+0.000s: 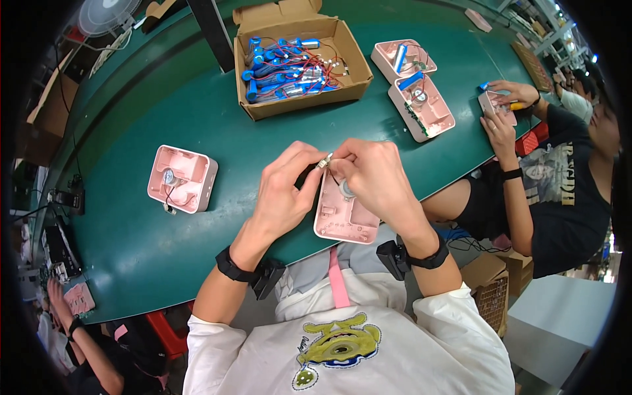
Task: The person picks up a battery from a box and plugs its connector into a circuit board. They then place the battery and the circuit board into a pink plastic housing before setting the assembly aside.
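Observation:
In front of me, near the table's edge, lies an open pink plastic housing [334, 227] with a round metal part and thin wires inside. Over its far end my left hand [282, 187] pinches a small wired circuit board [324, 162] between thumb and forefinger. My right hand [378, 178] is closed beside it, fingertips pressed together close to the board. What those right fingers grip is hidden. To the left sits another pink housing [205, 176], open side up, its small board hanging by wires over the near wall.
A cardboard box [309, 108] of blue-capped cells with red wires stands behind my hands on the green table [125, 247]. Two pink housings [440, 128] with blue cells lie right of it. Co-workers' hands [503, 131] work at the right; another person sits lower left.

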The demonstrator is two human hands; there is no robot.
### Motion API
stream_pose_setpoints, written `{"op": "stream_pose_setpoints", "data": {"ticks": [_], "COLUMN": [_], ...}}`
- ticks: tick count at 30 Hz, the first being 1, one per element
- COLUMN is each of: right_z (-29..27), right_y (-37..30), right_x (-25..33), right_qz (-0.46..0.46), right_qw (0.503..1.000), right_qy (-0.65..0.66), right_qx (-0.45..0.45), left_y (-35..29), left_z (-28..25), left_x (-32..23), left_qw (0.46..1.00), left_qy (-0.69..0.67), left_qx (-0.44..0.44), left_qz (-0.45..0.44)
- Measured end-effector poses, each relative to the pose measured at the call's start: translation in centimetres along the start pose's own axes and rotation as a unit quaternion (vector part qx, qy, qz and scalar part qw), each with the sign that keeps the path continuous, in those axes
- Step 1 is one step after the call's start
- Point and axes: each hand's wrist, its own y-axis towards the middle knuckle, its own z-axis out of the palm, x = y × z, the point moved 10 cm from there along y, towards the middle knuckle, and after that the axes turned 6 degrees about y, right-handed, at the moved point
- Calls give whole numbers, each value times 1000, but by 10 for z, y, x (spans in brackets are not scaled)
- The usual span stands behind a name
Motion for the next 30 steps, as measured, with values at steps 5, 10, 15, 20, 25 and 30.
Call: {"op": "stream_pose_setpoints", "data": {"ticks": [5, 10, 15, 20, 25, 30], "right_z": [-7, -27, -56, 0, 3, -31], "right_y": [7, 23, 94, 146, 140, 127], "right_x": [-1, 32, 62, 19, 27, 64], "right_qz": [24, -74, -140, -158, -140, -153], "right_qw": [999, 989, 981, 964, 978, 988], "right_qy": [6, -119, -132, -198, -127, 31], "right_qx": [24, 42, -4, 74, 85, 1], "left_y": [4, 1, 0, 0, -3, -4], "left_z": [6, 8, 9, 7, 7, 5], "left_x": [6, 18, 24, 28, 30, 31], "left_qw": [998, 995, 991, 992, 992, 993], "left_qy": [-50, -65, -85, -80, -83, -89], "left_qx": [-5, 8, 13, -10, 0, -14], "left_qz": [-24, -75, -103, -100, -93, -75]}}
